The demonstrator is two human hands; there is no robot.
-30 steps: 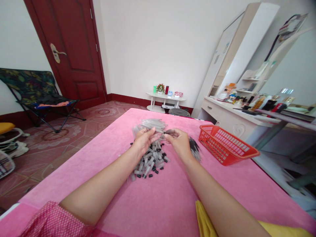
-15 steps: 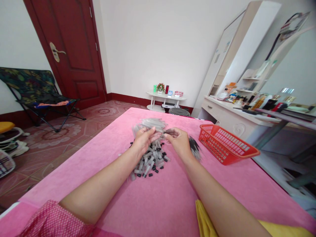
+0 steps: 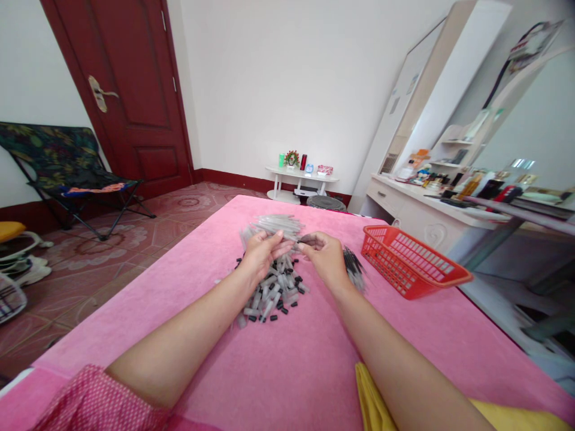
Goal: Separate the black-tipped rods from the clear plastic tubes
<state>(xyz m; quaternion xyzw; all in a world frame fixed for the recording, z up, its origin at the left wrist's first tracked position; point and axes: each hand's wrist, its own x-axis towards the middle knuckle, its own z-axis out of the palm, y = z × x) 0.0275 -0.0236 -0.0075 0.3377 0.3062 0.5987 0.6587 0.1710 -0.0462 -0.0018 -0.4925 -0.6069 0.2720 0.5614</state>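
Note:
My left hand [image 3: 265, 252] is closed in a pinch, thumb over fingers, around a thin translucent pen tube. Facing it, my right hand [image 3: 322, 254] pinches a small black piece at the tube's right end; the fingers partly hide both parts. Just beyond lies a bundle of long translucent pen tubes [image 3: 277, 223]. Below the hands spreads a pile of short translucent caps [image 3: 269, 294] mixed with small black plugs [image 3: 274, 318]. Right of my right wrist lies a bunch of black-and-clear pens [image 3: 354, 268], partly covered by the wrist.
An orange-red plastic basket [image 3: 408, 266] stands at the right on the pink tablecloth [image 3: 287, 371]. Yellow cloth [image 3: 375, 401] lies near my right forearm. Beyond are a low white stand [image 3: 300, 174], a dressing table [image 3: 417, 206] and a folding chair [image 3: 81, 167].
Both hands keep nearly the same place and the same pinch. The camera view has shifted very slightly; nothing on the cloth has visibly moved.

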